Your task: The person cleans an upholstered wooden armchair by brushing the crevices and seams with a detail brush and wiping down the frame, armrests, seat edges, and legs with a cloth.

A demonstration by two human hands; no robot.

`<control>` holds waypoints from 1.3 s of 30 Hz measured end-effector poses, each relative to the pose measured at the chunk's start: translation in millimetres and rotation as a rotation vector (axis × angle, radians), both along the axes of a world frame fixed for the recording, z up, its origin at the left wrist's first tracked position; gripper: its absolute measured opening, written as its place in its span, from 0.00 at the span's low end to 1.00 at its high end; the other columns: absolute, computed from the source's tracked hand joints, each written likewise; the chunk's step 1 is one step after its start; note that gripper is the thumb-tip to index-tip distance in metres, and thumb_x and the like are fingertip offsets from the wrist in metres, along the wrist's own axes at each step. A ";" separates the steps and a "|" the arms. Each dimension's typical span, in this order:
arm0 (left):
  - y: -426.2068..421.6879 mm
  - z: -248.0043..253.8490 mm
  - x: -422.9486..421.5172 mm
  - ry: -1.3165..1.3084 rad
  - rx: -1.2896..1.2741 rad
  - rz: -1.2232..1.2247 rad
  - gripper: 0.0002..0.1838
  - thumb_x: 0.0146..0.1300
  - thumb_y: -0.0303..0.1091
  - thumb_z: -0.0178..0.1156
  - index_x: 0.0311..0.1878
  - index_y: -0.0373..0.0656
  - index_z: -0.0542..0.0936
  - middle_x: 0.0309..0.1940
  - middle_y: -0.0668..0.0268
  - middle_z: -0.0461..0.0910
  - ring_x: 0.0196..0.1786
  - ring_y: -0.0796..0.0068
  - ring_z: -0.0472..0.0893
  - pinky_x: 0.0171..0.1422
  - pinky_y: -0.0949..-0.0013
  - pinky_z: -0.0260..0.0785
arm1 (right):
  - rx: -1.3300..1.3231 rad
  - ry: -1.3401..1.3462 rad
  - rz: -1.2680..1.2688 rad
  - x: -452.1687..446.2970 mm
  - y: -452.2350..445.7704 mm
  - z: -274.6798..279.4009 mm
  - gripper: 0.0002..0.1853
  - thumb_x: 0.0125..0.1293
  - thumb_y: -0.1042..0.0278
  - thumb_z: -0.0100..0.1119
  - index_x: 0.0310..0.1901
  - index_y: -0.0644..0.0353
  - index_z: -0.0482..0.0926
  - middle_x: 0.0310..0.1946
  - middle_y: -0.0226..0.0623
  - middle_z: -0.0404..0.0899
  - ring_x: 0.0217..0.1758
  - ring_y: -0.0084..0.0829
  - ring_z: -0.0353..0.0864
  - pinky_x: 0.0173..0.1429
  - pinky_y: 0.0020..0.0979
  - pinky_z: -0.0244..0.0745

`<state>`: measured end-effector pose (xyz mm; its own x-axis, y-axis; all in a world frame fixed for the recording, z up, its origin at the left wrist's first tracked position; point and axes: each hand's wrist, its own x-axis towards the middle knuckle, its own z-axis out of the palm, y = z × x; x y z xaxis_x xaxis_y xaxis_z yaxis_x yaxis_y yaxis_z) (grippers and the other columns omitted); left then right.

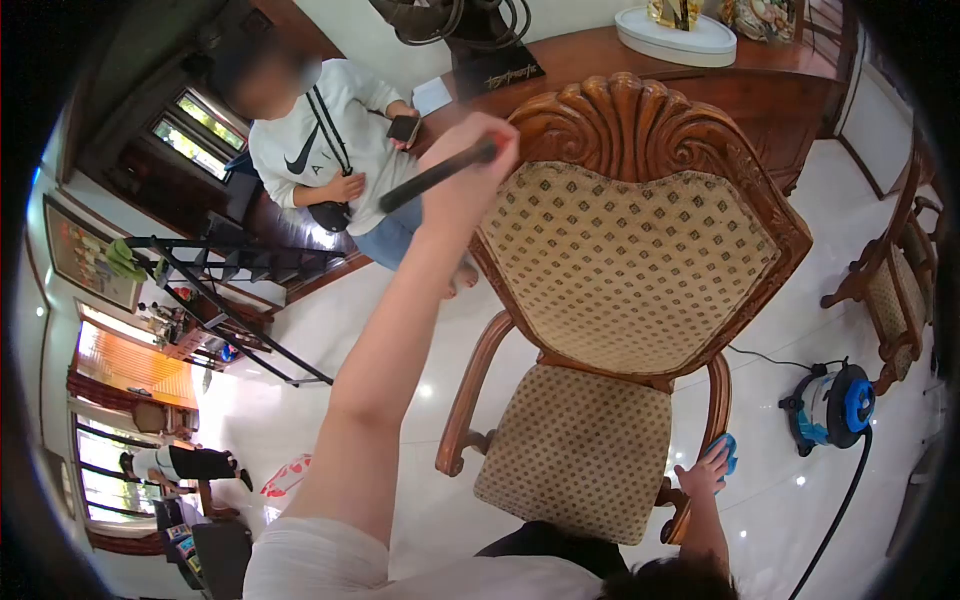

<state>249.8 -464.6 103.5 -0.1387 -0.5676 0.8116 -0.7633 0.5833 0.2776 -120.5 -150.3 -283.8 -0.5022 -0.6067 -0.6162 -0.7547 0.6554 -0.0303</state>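
A carved wooden armchair [620, 270] with patterned upholstery stands before me. My left hand [470, 165] is raised beside the upper left of its backrest, with the fingers closed round a long black tool [430, 180] that has a bit of red at the gripped end. The tool points down to the left; its exact kind cannot be made out. Lower right, my right hand [703, 472] presses a blue cloth [727, 453] against the chair's right armrest [718, 400].
A person [345, 150] in a white sweatshirt stands at upper left with a phone. A black metal ladder [215, 325] is at left. A blue vacuum cleaner [835, 408] with a hose sits at right, near another chair [895, 290]. A wooden desk [590, 60] stands behind.
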 end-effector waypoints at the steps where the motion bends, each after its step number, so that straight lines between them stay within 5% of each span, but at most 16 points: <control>1: 0.2 2.8 -8.7 -0.068 -0.038 0.011 0.06 0.54 0.28 0.69 0.32 0.43 0.80 0.28 0.65 0.82 0.31 0.72 0.81 0.39 0.71 0.72 | -0.016 -0.012 -0.003 -2.3 1.1 -0.6 0.72 0.47 0.48 0.75 0.74 0.50 0.20 0.77 0.48 0.32 0.78 0.52 0.41 0.68 0.64 0.52; 10: -6.9 0.2 -7.5 -0.099 -0.002 0.045 0.06 0.55 0.30 0.68 0.33 0.44 0.80 0.26 0.67 0.81 0.29 0.74 0.80 0.37 0.72 0.71 | -0.052 -0.073 -0.007 -5.1 2.0 3.6 0.72 0.45 0.48 0.77 0.75 0.50 0.22 0.77 0.49 0.32 0.77 0.54 0.41 0.66 0.66 0.53; 15: -1.8 7.8 -20.4 -0.122 0.037 0.069 0.05 0.55 0.29 0.65 0.32 0.44 0.78 0.29 0.63 0.82 0.33 0.62 0.83 0.38 0.66 0.74 | -0.087 -0.055 0.025 -5.2 6.8 -2.5 0.73 0.44 0.47 0.77 0.75 0.52 0.23 0.76 0.51 0.34 0.76 0.56 0.44 0.65 0.66 0.55; 21: 1.3 -2.6 -8.9 -0.146 0.057 0.109 0.07 0.53 0.30 0.69 0.32 0.45 0.79 0.26 0.65 0.81 0.28 0.67 0.80 0.41 0.68 0.71 | -0.128 -0.033 0.039 -8.8 7.1 -12.9 0.74 0.42 0.44 0.77 0.75 0.54 0.24 0.75 0.53 0.36 0.75 0.57 0.45 0.63 0.67 0.58; 25: 2.4 -8.6 -17.1 0.032 0.035 0.022 0.07 0.52 0.28 0.68 0.30 0.42 0.78 0.26 0.64 0.80 0.26 0.68 0.80 0.34 0.70 0.71 | -0.110 -0.055 0.047 -10.4 8.2 -9.7 0.75 0.42 0.43 0.77 0.75 0.54 0.23 0.76 0.53 0.36 0.75 0.58 0.45 0.63 0.67 0.57; 29: 13.1 -32.1 -11.5 0.196 0.231 0.266 0.07 0.53 0.29 0.68 0.31 0.42 0.78 0.26 0.64 0.80 0.27 0.72 0.80 0.34 0.70 0.72 | -0.069 -0.083 0.036 -8.4 4.2 0.5 0.76 0.41 0.42 0.77 0.74 0.54 0.22 0.76 0.53 0.35 0.75 0.56 0.44 0.62 0.67 0.57; 31: 19.2 -23.2 -62.4 0.415 0.220 -0.013 0.07 0.53 0.29 0.68 0.33 0.43 0.80 0.28 0.62 0.81 0.31 0.70 0.82 0.38 0.69 0.73 | -0.066 -0.077 0.042 -9.9 6.4 -1.2 0.76 0.40 0.41 0.77 0.74 0.54 0.22 0.76 0.52 0.35 0.75 0.56 0.44 0.62 0.68 0.57; 33: 16.7 -13.2 -123.8 0.319 0.096 -0.178 0.08 0.53 0.29 0.69 0.35 0.42 0.80 0.30 0.61 0.82 0.35 0.68 0.83 0.44 0.68 0.74 | -0.066 -0.075 0.041 -8.6 7.0 -4.4 0.76 0.40 0.41 0.78 0.74 0.54 0.22 0.76 0.52 0.35 0.75 0.56 0.45 0.62 0.68 0.57; 35: 12.1 -11.5 -160.1 0.254 0.160 -0.320 0.10 0.54 0.31 0.71 0.38 0.42 0.81 0.34 0.66 0.84 0.37 0.79 0.81 0.45 0.75 0.72 | -0.135 -0.051 0.050 -7.2 10.0 -7.1 0.77 0.37 0.41 0.78 0.75 0.55 0.23 0.76 0.53 0.36 0.75 0.56 0.45 0.61 0.68 0.57; 36: 15.7 -14.2 -161.4 0.253 0.324 -0.263 0.09 0.54 0.30 0.71 0.37 0.42 0.81 0.34 0.66 0.84 0.38 0.78 0.82 0.46 0.74 0.73 | -0.124 -0.050 0.048 -7.4 11.5 -6.3 0.77 0.37 0.41 0.78 0.75 0.55 0.23 0.76 0.53 0.36 0.75 0.56 0.45 0.61 0.68 0.57; 39: 18.1 -38.3 -133.9 0.224 0.279 -0.182 0.08 0.55 0.29 0.70 0.36 0.41 0.80 0.34 0.65 0.85 0.38 0.78 0.83 0.46 0.73 0.74 | -0.157 -0.067 0.021 -7.8 5.4 -2.6 0.78 0.35 0.42 0.80 0.75 0.55 0.25 0.75 0.53 0.38 0.75 0.56 0.46 0.61 0.68 0.57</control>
